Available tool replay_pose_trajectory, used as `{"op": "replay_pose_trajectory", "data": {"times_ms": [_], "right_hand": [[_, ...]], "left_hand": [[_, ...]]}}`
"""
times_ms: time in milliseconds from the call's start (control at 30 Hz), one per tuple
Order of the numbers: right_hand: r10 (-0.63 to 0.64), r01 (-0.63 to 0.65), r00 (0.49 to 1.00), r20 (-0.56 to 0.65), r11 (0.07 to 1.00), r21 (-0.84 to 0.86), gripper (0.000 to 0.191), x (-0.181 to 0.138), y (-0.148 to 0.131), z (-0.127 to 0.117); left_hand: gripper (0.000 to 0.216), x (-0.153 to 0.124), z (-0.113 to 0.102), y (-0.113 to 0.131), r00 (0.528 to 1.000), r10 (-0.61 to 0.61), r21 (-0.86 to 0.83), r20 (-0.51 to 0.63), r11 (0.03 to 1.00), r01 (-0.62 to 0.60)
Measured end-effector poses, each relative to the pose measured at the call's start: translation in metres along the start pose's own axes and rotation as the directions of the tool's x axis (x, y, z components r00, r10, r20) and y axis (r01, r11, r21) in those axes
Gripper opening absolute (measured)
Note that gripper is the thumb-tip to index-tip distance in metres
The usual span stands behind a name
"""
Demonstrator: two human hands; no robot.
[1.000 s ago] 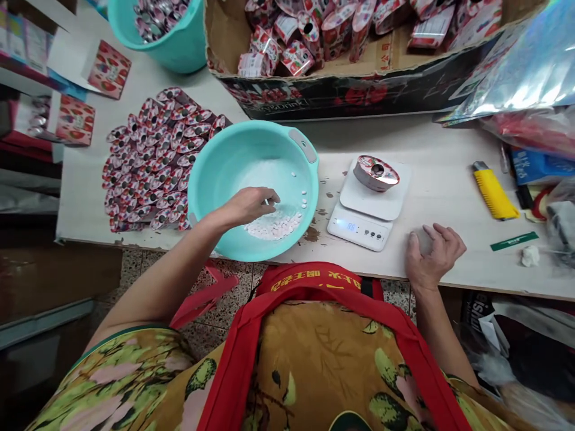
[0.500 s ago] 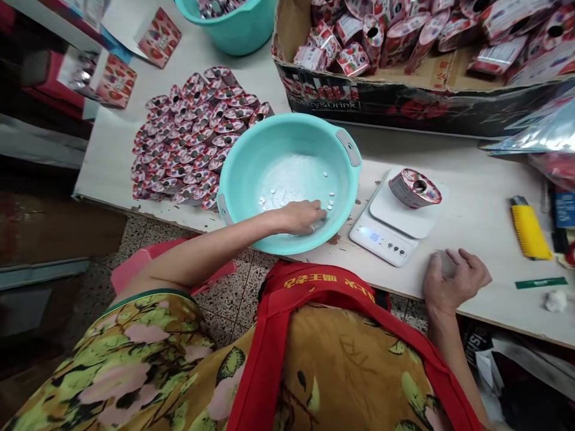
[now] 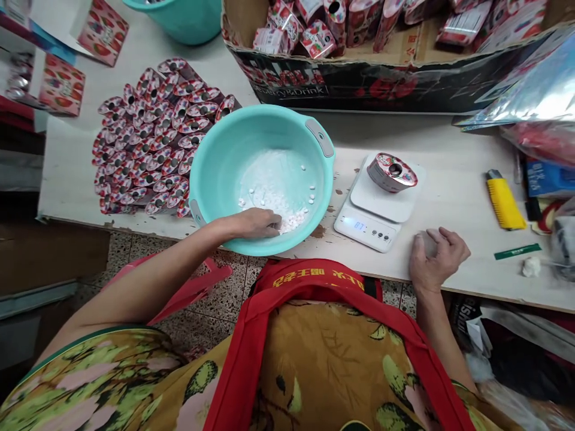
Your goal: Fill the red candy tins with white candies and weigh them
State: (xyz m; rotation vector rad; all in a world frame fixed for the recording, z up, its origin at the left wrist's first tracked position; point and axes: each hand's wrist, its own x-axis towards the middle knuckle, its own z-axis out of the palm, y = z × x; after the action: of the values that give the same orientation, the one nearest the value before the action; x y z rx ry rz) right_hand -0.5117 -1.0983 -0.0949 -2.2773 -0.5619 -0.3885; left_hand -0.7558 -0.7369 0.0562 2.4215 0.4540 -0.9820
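Note:
My left hand (image 3: 258,223) is down in a turquoise basin (image 3: 209,161), at the near side of its floor. Its fingers are curled together against small white tablets (image 3: 294,220); what lies inside them is hidden. A few single tablets are scattered around the basin floor, which has white powder on it. My right hand (image 3: 438,256) rests palm up at the table's front edge, fingers loosely bent and thumb apart, holding nothing. Between the two hands is a white kitchen scale (image 3: 366,230) with lit digits, bearing an oval strawberry-print container (image 3: 392,172) with a hole in its top.
Many similar printed containers (image 3: 153,140) stand packed together left of the basin. A cardboard box (image 3: 359,84) of more containers is behind. A yellow cutter (image 3: 505,200) and a green strip (image 3: 517,251) lie at right. Another turquoise basin (image 3: 184,24) stands at the back left.
My left hand has shifted left within the basin, and a cluster of tablets now shows beside its fingers. The scale's reading goes from 86 to 87. My right hand keeps its pose; the view has shifted.

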Motion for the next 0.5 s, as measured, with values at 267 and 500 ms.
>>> {"op": "replay_pose_trajectory", "data": {"times_ms": [267,500], "right_hand": [[0.003,-0.003,1.0,-0.005,1.0,0.017,0.028,-0.001,0.004,0.002],[-0.179,0.181,0.968,-0.178,0.984,-0.007,0.034,0.001,0.029,0.02]], "left_hand": [[0.025,-0.005,-0.009,-0.002,0.999,-0.012,-0.08,-0.032,0.997,0.009],[0.042,0.008,0.007,0.009,0.99,0.127,-0.003,-0.065,0.992,-0.127]]}}
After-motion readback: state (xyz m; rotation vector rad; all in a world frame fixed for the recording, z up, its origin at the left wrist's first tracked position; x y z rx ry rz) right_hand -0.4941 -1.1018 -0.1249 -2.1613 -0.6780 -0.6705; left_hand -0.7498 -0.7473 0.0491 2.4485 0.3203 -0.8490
